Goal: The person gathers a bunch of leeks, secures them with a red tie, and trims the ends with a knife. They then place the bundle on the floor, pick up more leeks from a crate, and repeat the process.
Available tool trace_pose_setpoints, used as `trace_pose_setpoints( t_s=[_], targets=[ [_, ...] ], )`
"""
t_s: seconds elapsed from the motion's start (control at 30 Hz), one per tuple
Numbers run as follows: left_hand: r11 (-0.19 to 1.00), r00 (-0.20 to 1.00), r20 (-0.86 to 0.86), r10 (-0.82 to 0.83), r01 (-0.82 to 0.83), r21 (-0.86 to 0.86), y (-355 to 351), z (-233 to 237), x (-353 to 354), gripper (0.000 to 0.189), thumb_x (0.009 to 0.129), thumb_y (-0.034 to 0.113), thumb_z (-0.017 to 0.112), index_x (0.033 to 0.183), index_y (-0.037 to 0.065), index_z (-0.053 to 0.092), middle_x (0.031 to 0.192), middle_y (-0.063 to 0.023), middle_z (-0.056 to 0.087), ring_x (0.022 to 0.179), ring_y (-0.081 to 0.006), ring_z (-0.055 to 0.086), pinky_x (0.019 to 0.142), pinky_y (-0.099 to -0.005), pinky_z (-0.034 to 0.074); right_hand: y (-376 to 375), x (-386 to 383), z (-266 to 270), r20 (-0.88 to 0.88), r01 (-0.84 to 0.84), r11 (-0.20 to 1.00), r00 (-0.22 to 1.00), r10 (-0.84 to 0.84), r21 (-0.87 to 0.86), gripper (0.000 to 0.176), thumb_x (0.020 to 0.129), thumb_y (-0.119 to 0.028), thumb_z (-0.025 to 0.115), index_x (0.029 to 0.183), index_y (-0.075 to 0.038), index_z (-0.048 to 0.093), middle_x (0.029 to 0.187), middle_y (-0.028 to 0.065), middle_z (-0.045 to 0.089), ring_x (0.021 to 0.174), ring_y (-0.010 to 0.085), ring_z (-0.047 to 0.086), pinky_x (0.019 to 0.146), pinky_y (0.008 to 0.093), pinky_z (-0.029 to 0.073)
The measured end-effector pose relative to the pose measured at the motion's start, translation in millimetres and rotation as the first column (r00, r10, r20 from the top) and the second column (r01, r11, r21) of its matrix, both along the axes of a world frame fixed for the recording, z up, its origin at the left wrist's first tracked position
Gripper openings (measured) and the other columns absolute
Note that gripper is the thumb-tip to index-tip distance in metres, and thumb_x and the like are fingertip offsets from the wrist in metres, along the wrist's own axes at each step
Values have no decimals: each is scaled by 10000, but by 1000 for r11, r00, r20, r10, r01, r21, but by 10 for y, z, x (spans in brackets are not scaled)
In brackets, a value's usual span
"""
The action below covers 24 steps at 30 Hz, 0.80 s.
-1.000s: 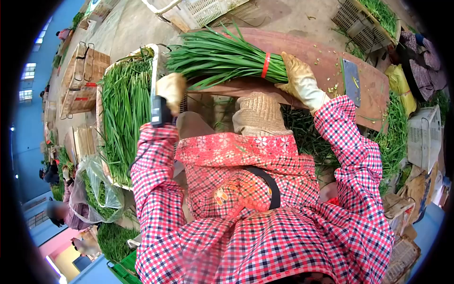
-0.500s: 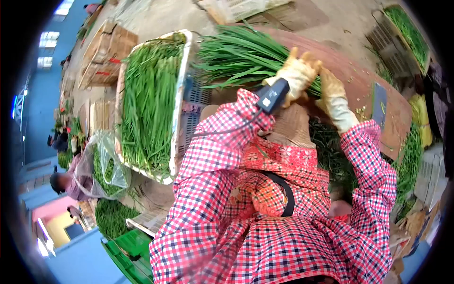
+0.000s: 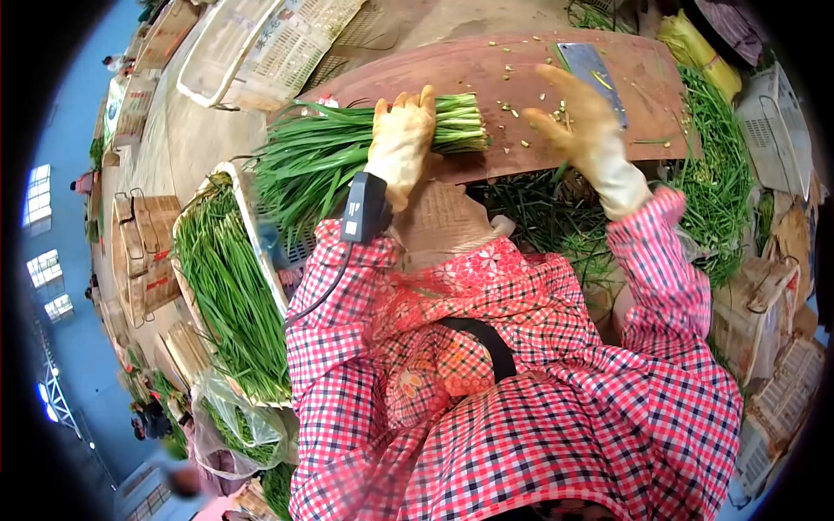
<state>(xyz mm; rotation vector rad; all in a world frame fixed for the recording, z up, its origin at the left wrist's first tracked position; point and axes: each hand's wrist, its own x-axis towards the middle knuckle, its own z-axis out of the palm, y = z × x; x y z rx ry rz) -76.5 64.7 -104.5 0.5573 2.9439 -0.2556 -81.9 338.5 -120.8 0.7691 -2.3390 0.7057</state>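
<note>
A bunch of garlic chives (image 3: pixel 334 143) lies on the reddish-brown board (image 3: pixel 512 65), pale cut stem ends to the right and loose leaves spreading left. My left hand (image 3: pixel 401 143), in a cream and yellow rubber glove, is wrapped over the bunch near its stems. A black box with a cable (image 3: pixel 365 208) sits on that wrist. My right hand (image 3: pixel 591 130), gloved too and slightly blurred, is held over the board with fingers apart and nothing in them. Beyond it lies a cleaver (image 3: pixel 595 82) with a wide grey blade, among scattered stem trimmings.
On the left stands a white crate (image 3: pixel 234 195) filled with chives. Green trimmings (image 3: pixel 556 213) are heaped below the board and along its right side. Several other crates, among them a whitish one (image 3: pixel 261 52), stand around. A clear plastic bag (image 3: pixel 234 425) is at lower left.
The view has turned, so the board and cleaver show more fully. My right hand has come away from the chives toward the cleaver. The left hand stays on the bunch, whose stem ends now show.
</note>
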Motion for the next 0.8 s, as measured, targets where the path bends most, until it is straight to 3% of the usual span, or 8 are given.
trace_pose_setpoints(
  t_s=[0.03,0.13,0.27,0.37,0.4,0.5,0.6,0.8],
  targets=[
    [1000,998,-64,-28,28,2,-6,-48,5,1133,594,463,875,1450,-35,326,1228,-159,596,1259,-304,519,1044,-507,403,221,114,-103,-37,108,993,993,-110,-47,637,796,-400,777,1282,-38,579,1198,162,655,1115,282,631,924,399,517],
    [993,979,-174,-105,92,-80,-9,-114,37,1192,604,535,844,1474,-49,275,1278,-214,570,1306,-317,483,1055,-490,393,630,455,-362,121,429,845,866,-485,318,620,814,-404,758,1284,-45,577,1136,172,664,1008,316,650,843,402,538],
    [994,999,-28,-27,24,-106,168,62,-18,1251,568,551,856,1487,-49,255,1365,-218,530,1365,-340,426,1093,-514,354,772,470,-662,41,403,812,887,-461,423,550,830,-461,714,1179,-48,612,936,152,644,832,325,642,719,400,546],
    [998,997,66,-31,34,-52,161,1,-60,1220,582,524,860,1489,-37,266,1316,-258,557,1358,-346,437,1086,-520,363,788,366,-958,91,545,559,660,-746,625,533,831,-477,697,1120,-37,618,920,132,641,823,296,656,664,389,553],
    [998,998,-16,-64,64,-29,157,-18,-41,1178,580,492,875,1468,-32,305,1252,-242,597,1253,-348,537,1049,-530,400,822,393,-901,43,540,646,748,-662,539,518,844,-472,672,1082,-15,622,916,133,644,790,278,669,615,382,558],
    [998,999,48,-26,29,-55,210,33,-87,1021,583,409,879,1376,-31,410,1154,-185,649,1084,-338,635,956,-517,468,889,268,-1007,280,402,721,729,-625,564,487,827,-420,684,1085,-13,613,937,148,649,780,276,682,637,389,571],
    [998,999,-9,-32,32,44,177,-49,-136,759,593,321,856,1197,-15,542,1010,-164,681,923,-331,675,851,-476,513,779,105,-1059,312,461,660,625,-716,593,493,797,-350,697,1137,-12,582,911,176,652,782,295,689,652,404,579],
    [966,991,123,61,-89,244,94,126,-238,536,614,281,845,1021,7,628,912,-197,688,888,-365,674,781,-430,533,678,118,-775,409,512,745,626,-664,427,593,806,-327,679,1251,22,500,963,228,648,826,382,677,688,438,577]
  ],
)
